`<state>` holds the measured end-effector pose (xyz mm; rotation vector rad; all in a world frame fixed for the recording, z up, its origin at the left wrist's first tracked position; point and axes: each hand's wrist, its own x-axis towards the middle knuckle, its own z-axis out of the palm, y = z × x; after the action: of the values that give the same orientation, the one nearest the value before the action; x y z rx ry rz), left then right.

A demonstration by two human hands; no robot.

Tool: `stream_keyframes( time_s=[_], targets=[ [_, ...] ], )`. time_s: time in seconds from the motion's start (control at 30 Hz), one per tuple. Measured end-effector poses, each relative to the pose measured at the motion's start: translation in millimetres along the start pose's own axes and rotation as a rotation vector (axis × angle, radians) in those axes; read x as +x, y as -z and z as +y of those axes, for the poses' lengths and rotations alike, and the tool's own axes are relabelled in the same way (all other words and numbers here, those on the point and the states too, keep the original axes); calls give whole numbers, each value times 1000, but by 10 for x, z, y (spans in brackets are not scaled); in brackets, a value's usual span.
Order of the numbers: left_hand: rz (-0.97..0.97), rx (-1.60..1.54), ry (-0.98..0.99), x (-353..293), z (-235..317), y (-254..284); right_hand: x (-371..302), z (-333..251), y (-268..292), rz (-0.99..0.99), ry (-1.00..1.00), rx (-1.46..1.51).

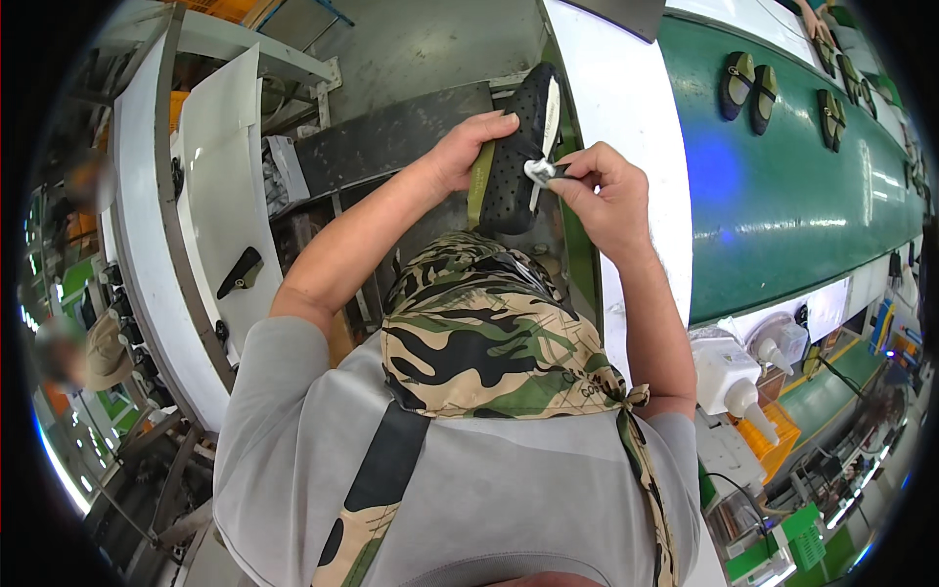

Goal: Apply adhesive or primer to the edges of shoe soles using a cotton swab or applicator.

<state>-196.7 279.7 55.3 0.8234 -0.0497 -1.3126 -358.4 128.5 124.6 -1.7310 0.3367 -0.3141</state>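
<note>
1. At far left, a cap (108, 352) shows beside a blurred patch.
2. A dark shoe (238, 275) lies on a pale shelf (210, 181).
3. The left hand (464, 152) grips the held shoe's left edge, thumb over its dotted black face, fingers mostly hidden behind.
4. The held shoe (511, 174) is up in front of the person, above the camouflage apron (489, 338), with an olive band on its left and a white strip along its right edge.
5. The right hand (608, 196) pinches a small white-tipped tool (541, 172) against that strip, fingertips close together; I cannot tell its kind.
6. Right of this runs a white tabletop (631, 108).
7. Beyond it, olive-and-black shoes (737, 86) stand on a green belt (782, 210).
8. Below the belt are white bottles (722, 370) and an orange crate (776, 442).
</note>
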Motion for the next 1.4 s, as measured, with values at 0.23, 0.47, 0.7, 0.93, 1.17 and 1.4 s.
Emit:
stream_keyframes(
  time_s=[0.23, 0.47, 0.7, 0.93, 1.17, 1.4],
  targets=[
    [10, -170, 7, -79, 14, 435, 179, 19, -154, -228, -191, 155],
    [9, -167, -98, -168, 96, 562, 316, -1, -488, -187, -48, 72],
    [28, -271, -218, -524, 114, 860, 533, -59, -805, -425, -218, 255],
    [212, -347, -379, -1172, 79, 1486, 656, 126, -1073, -324, -240, 279],
    [916, -603, -843, -2402, -589, 2718, 637, 760, -831, -329, -415, 448],
    [1489, -703, -1072, -4061, -1555, 3807, 647, 1184, -516, -231, -557, 453]
  ],
)
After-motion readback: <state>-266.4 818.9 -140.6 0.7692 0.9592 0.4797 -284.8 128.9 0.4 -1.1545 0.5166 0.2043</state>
